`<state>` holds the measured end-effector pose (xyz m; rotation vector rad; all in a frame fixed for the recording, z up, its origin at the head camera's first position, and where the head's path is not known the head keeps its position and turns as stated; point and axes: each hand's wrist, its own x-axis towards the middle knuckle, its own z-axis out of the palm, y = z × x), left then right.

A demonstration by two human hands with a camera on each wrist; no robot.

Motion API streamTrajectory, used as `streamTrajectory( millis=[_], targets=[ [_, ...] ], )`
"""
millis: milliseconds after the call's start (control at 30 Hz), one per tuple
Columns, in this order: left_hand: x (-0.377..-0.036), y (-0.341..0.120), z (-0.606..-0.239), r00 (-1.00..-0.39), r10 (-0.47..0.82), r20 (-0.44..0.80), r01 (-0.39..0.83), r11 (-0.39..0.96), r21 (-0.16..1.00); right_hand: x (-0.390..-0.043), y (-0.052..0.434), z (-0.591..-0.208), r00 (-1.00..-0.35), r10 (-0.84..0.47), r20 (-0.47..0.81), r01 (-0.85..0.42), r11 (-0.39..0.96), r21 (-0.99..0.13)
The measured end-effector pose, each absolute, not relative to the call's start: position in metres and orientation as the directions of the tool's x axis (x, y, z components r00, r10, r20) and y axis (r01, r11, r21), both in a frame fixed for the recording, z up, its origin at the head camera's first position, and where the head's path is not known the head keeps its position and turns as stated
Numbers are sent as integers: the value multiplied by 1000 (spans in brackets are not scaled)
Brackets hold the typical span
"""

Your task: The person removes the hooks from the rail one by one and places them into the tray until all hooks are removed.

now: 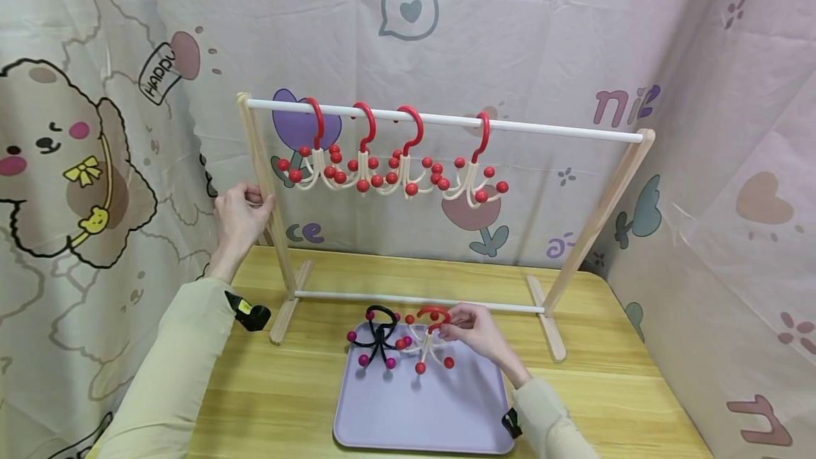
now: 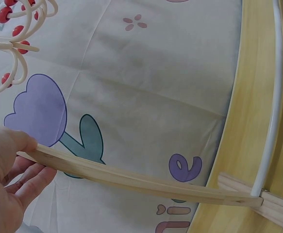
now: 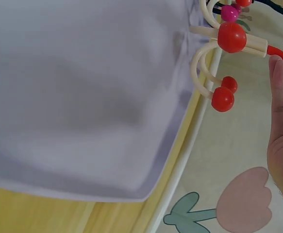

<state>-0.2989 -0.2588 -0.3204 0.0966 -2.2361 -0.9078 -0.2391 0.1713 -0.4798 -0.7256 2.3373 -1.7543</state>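
Note:
A small wooden rack (image 1: 598, 212) with a white top rail (image 1: 548, 129) stands on the table; several cream hangers (image 1: 390, 176) with red hooks and red balls hang from the rail. My left hand (image 1: 240, 217) grips the rack's left upright (image 2: 131, 179), thumb on top and fingers beneath. My right hand (image 1: 474, 331) pinches the red hook of a cream hanger (image 1: 428, 346) over the far edge of a lilac tray (image 1: 421, 416). In the right wrist view the cream hanger's (image 3: 214, 63) red balls show beside my fingers (image 3: 279, 92). A black hanger (image 1: 377, 340) with magenta balls lies on the tray, to the left of it.
Cartoon-print cloth (image 1: 510, 34) hangs close behind the rack and along both sides. The rack's white lower bar (image 1: 408, 301) runs just beyond the tray. The wooden table (image 1: 287, 402) reaches to the front on either side of the tray.

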Motion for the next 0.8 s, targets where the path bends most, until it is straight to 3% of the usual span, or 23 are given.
streamTrajectory(
  millis=[800],
  targets=[
    [-298,-259,-320,-732,-306,609,206,752,626,-241,168,-491,-857,-481,187,-325,221,-920]
  ],
)
